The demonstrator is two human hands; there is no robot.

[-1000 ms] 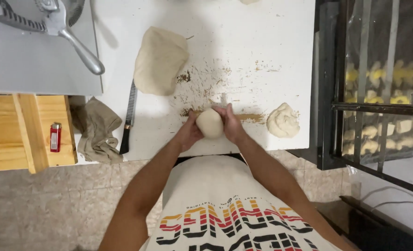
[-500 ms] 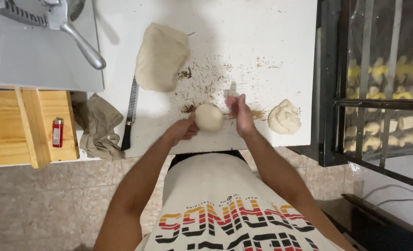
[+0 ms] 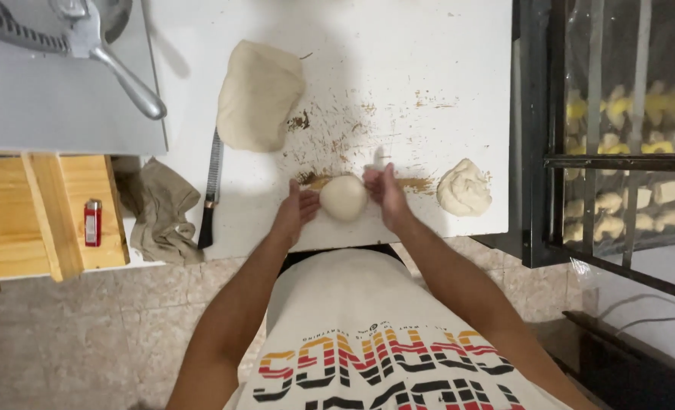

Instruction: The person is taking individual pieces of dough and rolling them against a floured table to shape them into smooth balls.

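While both hands cup it from either side, the dough ball (image 3: 343, 197) sits on the white worktop (image 3: 428, 61) between the left hand (image 3: 296, 209) and the right hand (image 3: 383, 190), palms curved to keep it round. A rough dough lump (image 3: 464, 187) lies just right of the right hand; a large dough slab (image 3: 258, 95) and a knife (image 3: 211, 190) lie beyond the left. Compared with half a second ago, both hands have closed in against the ball.
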